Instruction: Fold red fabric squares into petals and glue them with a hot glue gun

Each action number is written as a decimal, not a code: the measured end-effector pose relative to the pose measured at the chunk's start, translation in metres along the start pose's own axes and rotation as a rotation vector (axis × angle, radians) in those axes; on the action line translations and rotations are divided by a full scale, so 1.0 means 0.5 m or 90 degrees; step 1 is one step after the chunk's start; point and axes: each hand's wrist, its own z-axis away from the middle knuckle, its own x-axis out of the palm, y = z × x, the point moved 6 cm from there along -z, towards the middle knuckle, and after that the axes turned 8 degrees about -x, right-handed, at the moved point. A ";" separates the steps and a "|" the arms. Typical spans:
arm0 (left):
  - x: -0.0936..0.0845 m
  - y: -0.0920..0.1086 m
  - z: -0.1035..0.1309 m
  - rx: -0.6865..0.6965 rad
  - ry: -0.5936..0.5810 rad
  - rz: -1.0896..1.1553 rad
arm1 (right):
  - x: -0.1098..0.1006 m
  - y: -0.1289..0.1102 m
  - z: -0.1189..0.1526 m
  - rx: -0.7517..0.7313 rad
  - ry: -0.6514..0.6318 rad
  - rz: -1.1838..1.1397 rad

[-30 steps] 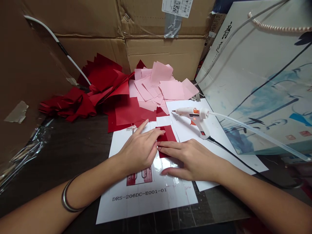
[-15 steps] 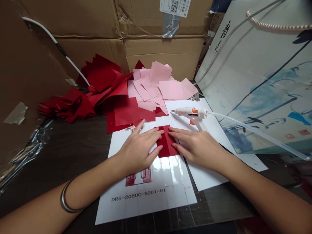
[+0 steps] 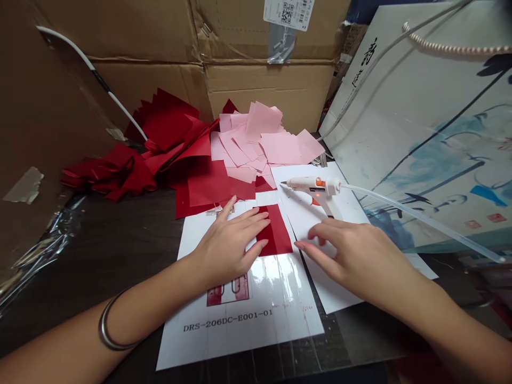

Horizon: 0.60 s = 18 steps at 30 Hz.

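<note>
A small red fabric piece (image 3: pixel 277 232) lies flat on a glossy white printed sheet (image 3: pixel 248 341). My left hand (image 3: pixel 228 240) rests over its left side with the fingers stretched out, the fingertips touching the red piece. My right hand (image 3: pixel 344 248) is off the piece, to its right, above another white sheet (image 3: pixel 340 296). Its thumb and fingers are apart and nothing shows between them. Just beyond the right hand sits a white glue gun (image 3: pixel 314 185), its nozzle pointing left and a long clear glue stick (image 3: pixel 424 218) running out of its back.
Behind the sheet lie red fabric pieces (image 3: pixel 168 125) and a heap of pink pieces (image 3: pixel 280 146), with metal clips (image 3: pixel 322 159) beside them. Cardboard walls (image 3: pixel 264 88) stand at the back and left. A painted white panel (image 3: pixel 432 138) leans at the right, with a cable across it.
My right hand has lifted off the red piece and moved right, towards the glue gun, its fingers now curling slightly. My left hand stays in place.
</note>
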 end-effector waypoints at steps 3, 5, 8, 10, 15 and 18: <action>0.003 -0.001 0.003 -0.009 -0.010 -0.006 | -0.010 0.015 0.046 0.049 0.097 0.044; 0.004 0.001 0.005 -0.012 -0.016 -0.006 | 0.001 0.028 0.067 0.060 0.119 0.035; 0.003 0.003 0.006 -0.018 -0.022 -0.006 | 0.010 0.062 0.074 0.117 0.118 0.017; 0.002 0.004 0.006 -0.019 -0.024 -0.007 | 0.007 0.089 0.065 0.169 0.104 0.005; 0.001 0.005 0.005 -0.016 -0.024 -0.014 | -0.003 0.136 0.004 0.197 0.079 -0.051; 0.001 0.004 0.005 -0.017 -0.021 -0.018 | 0.008 0.145 -0.041 0.171 0.080 -0.142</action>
